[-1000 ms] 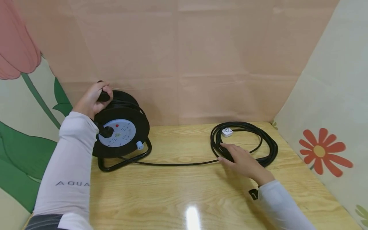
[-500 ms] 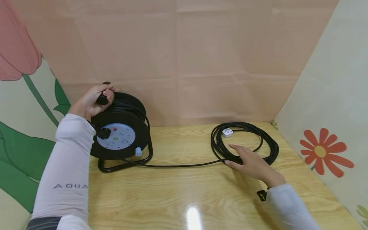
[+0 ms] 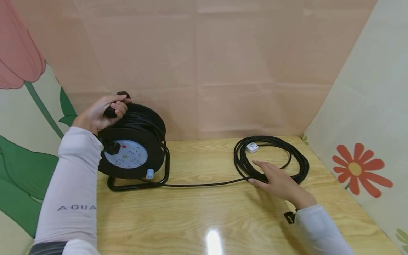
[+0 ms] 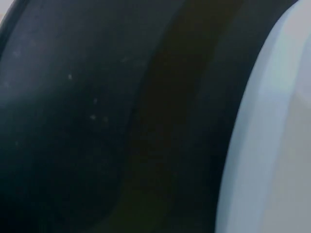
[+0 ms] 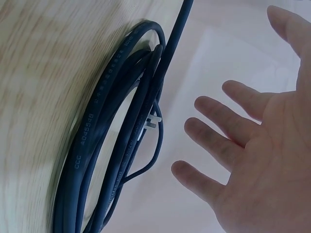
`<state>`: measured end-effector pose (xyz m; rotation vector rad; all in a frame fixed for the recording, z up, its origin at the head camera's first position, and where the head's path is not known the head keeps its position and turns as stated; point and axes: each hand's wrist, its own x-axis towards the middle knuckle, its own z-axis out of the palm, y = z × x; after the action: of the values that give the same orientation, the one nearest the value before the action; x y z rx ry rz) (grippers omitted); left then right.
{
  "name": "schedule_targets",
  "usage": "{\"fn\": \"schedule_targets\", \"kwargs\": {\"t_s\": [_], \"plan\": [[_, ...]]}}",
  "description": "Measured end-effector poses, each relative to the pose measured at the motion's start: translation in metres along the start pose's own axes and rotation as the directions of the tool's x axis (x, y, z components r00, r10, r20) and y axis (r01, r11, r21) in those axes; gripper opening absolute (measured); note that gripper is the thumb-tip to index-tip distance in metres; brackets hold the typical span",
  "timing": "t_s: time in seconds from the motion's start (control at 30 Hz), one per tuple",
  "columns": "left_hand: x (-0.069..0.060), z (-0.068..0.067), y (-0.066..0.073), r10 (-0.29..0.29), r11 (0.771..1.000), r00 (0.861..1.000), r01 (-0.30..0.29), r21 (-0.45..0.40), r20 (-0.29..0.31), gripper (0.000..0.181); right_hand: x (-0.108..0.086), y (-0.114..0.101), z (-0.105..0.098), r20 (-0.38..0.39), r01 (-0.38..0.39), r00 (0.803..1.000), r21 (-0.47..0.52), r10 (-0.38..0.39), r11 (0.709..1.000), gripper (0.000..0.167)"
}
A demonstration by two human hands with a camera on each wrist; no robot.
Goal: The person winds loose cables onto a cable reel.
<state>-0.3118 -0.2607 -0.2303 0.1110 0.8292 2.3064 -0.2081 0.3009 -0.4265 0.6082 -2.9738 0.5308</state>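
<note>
At the left in the head view stands a black cable reel [image 3: 155, 152] with a pale socket panel [image 3: 134, 159]. My left hand [image 3: 97, 111] grips the black handle [image 3: 110, 112] at its top. From the reel's base a single black cable [image 3: 204, 185] runs right to a loose coil [image 3: 301, 166] lying on the table. By that coil's near side is my right hand [image 3: 282, 184]; the right wrist view shows its fingers [image 5: 214, 141] spread and apart from the coil. Dark, blurred reel surface [image 4: 73, 121] fills most of the left wrist view.
The wood-grain table [image 3: 197, 212] carries both reel and coil. A white plug [image 3: 252, 147] lies inside the coil. Close behind rises a pink-tan backdrop [image 3: 223, 71], and a flower-printed wall [image 3: 360, 106] borders the right side.
The reel's panel side has shifted slightly left and down, together with my left hand. My right hand drew a little to the right, then stayed put. The coil looks unchanged.
</note>
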Motion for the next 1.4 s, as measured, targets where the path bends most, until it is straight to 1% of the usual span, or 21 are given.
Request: {"fn": "schedule_targets", "kwargs": {"t_s": [0.23, 0.43, 0.57, 0.6, 0.63, 0.67, 0.7, 0.73, 0.77, 0.83, 0.9, 0.97, 1.07, 1.1, 1.13, 1.17, 1.23, 1.3, 1.33, 1.37, 1.4], "plan": [[-0.001, 0.000, 0.001, -0.003, 1.000, 1.000, 0.003, 0.020, -0.010, 0.019, 0.000, -0.002, 0.001, 0.011, 0.000, 1.000, 0.002, 0.000, 1.000, 0.080], [0.001, 0.000, 0.002, -0.013, 1.000, 1.000, 0.013, 0.005, -0.008, 0.020, 0.001, -0.004, 0.002, 0.002, 0.014, 1.000, 0.000, -0.014, 1.000, 0.078], [0.000, 0.002, 0.002, 0.002, 1.000, 1.000, -0.002, -0.018, -0.019, 0.021, 0.002, -0.006, 0.002, -0.004, 0.022, 1.000, -0.010, -0.022, 1.000, 0.077], [0.000, 0.003, 0.001, 0.018, 1.000, 0.999, -0.018, -0.003, -0.040, 0.022, 0.002, -0.006, 0.001, -0.004, 0.024, 1.000, -0.013, -0.024, 1.000, 0.077], [-0.001, 0.004, 0.000, 0.048, 0.998, 0.996, -0.045, 0.037, -0.070, 0.024, 0.002, -0.007, 0.001, -0.004, 0.025, 1.000, -0.015, -0.025, 1.000, 0.077], [-0.002, 0.006, -0.001, 0.082, 0.993, 0.992, -0.074, 0.090, -0.098, 0.025, 0.002, -0.007, 0.001, -0.005, 0.027, 1.000, -0.014, -0.027, 1.000, 0.077], [-0.003, 0.008, -0.002, 0.130, 0.978, 0.983, -0.105, 0.183, -0.131, 0.030, 0.003, -0.008, 0.001, -0.005, 0.027, 1.000, -0.015, -0.027, 1.000, 0.077], [-0.004, 0.009, -0.004, 0.180, 0.948, 0.970, -0.126, 0.293, -0.165, 0.035, 0.003, -0.008, 0.000, -0.005, 0.027, 1.000, -0.016, -0.028, 0.999, 0.077], [-0.005, 0.011, -0.005, 0.230, 0.900, 0.953, -0.133, 0.414, -0.195, 0.042, 0.003, -0.009, 0.000, -0.005, 0.027, 1.000, -0.015, -0.027, 1.000, 0.077], [-0.007, 0.014, -0.008, 0.318, 0.773, 0.919, -0.109, 0.625, -0.233, 0.055, 0.003, -0.010, 0.000, -0.006, 0.029, 1.000, -0.015, -0.029, 0.999, 0.077], [-0.010, 0.016, -0.010, 0.374, 0.640, 0.895, -0.060, 0.766, -0.242, 0.066, 0.002, -0.011, 0.000, -0.011, 0.039, 0.999, -0.016, -0.039, 0.999, 0.077], [-0.014, 0.017, -0.011, 0.400, 0.563, 0.883, -0.026, 0.826, -0.244, 0.071, 0.002, -0.013, 0.000, -0.016, 0.050, 0.999, -0.014, -0.050, 0.999, 0.076], [-0.022, 0.017, -0.014, 0.443, 0.465, 0.859, 0.022, 0.885, -0.254, 0.077, 0.003, -0.015, -0.001, -0.016, 0.053, 0.998, -0.008, -0.054, 0.999, 0.075], [-0.025, 0.016, -0.015, 0.462, 0.442, 0.848, 0.033, 0.896, -0.259, 0.079, 0.003, -0.015, -0.001, -0.015, 0.052, 0.999, -0.006, -0.052, 0.999, 0.075], [-0.028, 0.017, -0.017, 0.483, 0.427, 0.834, 0.039, 0.903, -0.265, 0.081, 0.003, -0.015, -0.001, -0.013, 0.047, 0.999, -0.002, -0.047, 0.999, 0.075], [-0.031, 0.018, -0.020, 0.510, 0.402, 0.819, 0.044, 0.915, -0.264, 0.083, 0.004, -0.016, -0.001, -0.011, 0.045, 0.999, -0.001, -0.045, 0.999, 0.075], [-0.037, 0.020, -0.024, 0.567, 0.369, 0.784, 0.034, 0.929, -0.254, 0.082, 0.005, -0.018, -0.002, -0.014, 0.045, 0.999, 0.002, -0.045, 0.999, 0.074], [-0.042, 0.022, -0.030, 0.623, 0.337, 0.743, 0.027, 0.941, -0.245, 0.079, 0.005, -0.019, -0.002, -0.025, 0.054, 0.998, 0.003, -0.054, 0.999, 0.073], [-0.045, 0.023, -0.034, 0.654, 0.314, 0.718, 0.030, 0.949, -0.239, 0.075, 0.005, -0.020, -0.002, -0.030, 0.058, 0.998, 0.003, -0.057, 0.998, 0.072], [-0.047, 0.023, -0.037, 0.688, 0.287, 0.690, 0.026, 0.957, -0.225, 0.072, 0.006, -0.021, -0.002, -0.035, 0.064, 0.997, 0.004, -0.063, 0.998, 0.071], [-0.049, 0.024, -0.042, 0.726, 0.266, 0.651, 0.031, 0.964, -0.221, 0.069, 0.006, -0.022, -0.001, -0.040, 0.069, 0.997, 0.008, -0.069, 0.998, 0.071]]}}
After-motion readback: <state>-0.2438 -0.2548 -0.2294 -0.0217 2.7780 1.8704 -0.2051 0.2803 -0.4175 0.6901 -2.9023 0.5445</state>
